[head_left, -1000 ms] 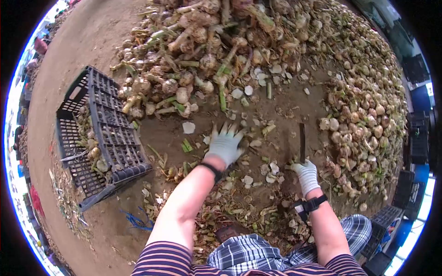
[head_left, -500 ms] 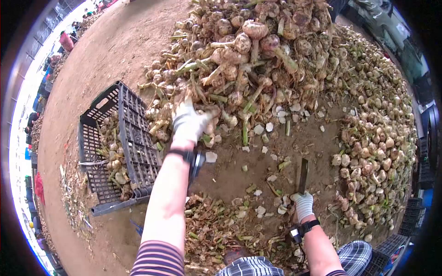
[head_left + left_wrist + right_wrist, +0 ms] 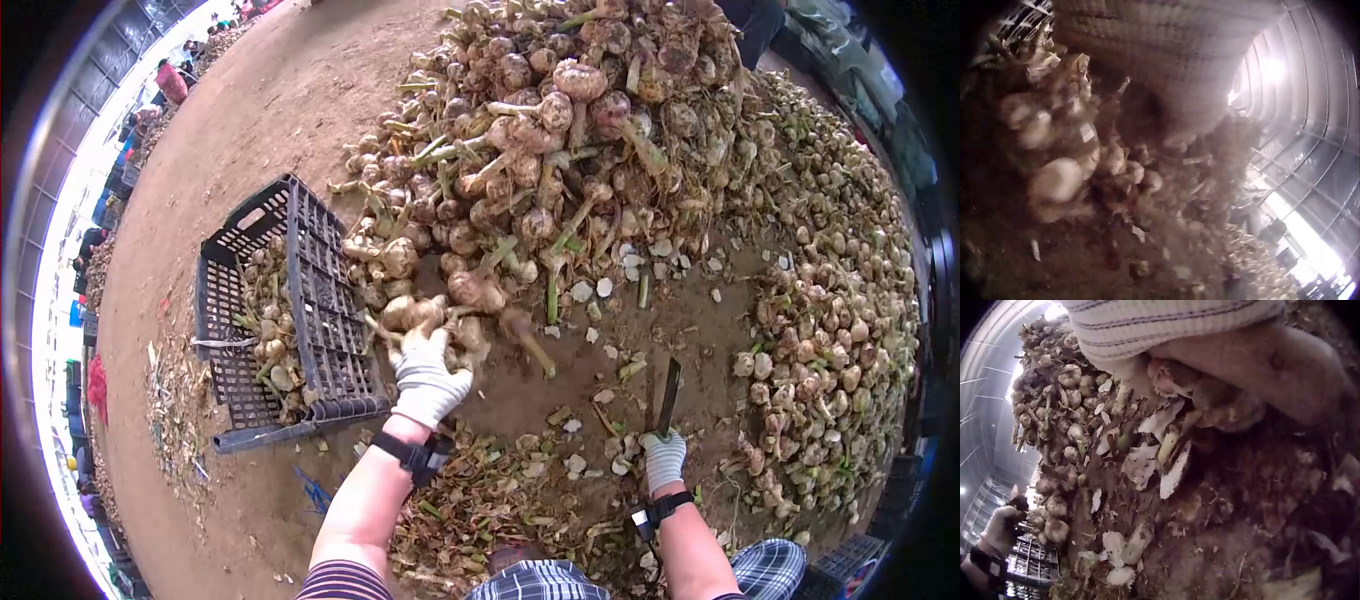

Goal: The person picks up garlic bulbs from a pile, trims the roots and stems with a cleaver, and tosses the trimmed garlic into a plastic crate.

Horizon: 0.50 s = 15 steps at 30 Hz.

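Holding what, nearest you?

My right hand (image 3: 662,458) wraps the knife (image 3: 668,395) handle, blade up, likely kept off the dirt. Farther left, my left hand (image 3: 430,375) clutches garlic (image 3: 418,314) by its stalks beside the crate (image 3: 330,320), with the pile (image 3: 560,110) beyond.

Which fingers?

Can't tell; the wrist view's blurred.

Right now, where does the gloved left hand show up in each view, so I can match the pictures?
Head: left hand lower centre, gripping garlic bulbs beside the black crate.
Left wrist: the hand fills the top centre, blurred.
Right wrist: small at the bottom-left edge, beside the crate.
Shared landmark: the garlic pile, blurred at left in the left wrist view, upper left in the right wrist view.
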Tool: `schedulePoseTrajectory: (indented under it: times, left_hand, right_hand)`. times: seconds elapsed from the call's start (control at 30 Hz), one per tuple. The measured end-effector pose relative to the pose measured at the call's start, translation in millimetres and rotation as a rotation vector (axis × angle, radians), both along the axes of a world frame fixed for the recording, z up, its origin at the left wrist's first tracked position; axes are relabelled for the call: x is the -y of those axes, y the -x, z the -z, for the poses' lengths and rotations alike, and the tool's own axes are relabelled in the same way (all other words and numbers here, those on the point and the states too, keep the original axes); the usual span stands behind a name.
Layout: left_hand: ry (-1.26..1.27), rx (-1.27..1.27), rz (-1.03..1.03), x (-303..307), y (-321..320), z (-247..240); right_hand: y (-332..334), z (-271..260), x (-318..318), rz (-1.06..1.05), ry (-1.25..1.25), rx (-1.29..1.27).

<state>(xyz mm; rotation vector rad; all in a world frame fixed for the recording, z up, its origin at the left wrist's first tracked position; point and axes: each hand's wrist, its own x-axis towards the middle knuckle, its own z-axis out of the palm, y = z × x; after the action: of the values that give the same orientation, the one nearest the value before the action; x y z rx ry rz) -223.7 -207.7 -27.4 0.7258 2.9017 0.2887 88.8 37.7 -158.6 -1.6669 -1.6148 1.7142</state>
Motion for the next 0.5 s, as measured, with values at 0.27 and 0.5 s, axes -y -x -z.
schedulePoseTrajectory:
  times: [0.27, 0.5]
  left_hand:
    - [-0.048, 0.446, -0.229, -88.1, 106.1, 4.7]
    - [0.172, 0.085, 0.258, -19.3, -0.2, 32.8]
  right_hand:
    - [4.7, -19.9, 8.8, 0.014, 0.033, 0.024]
    - [3.4, -20.3, 8.1, 0.0, 0.022, 0.047]
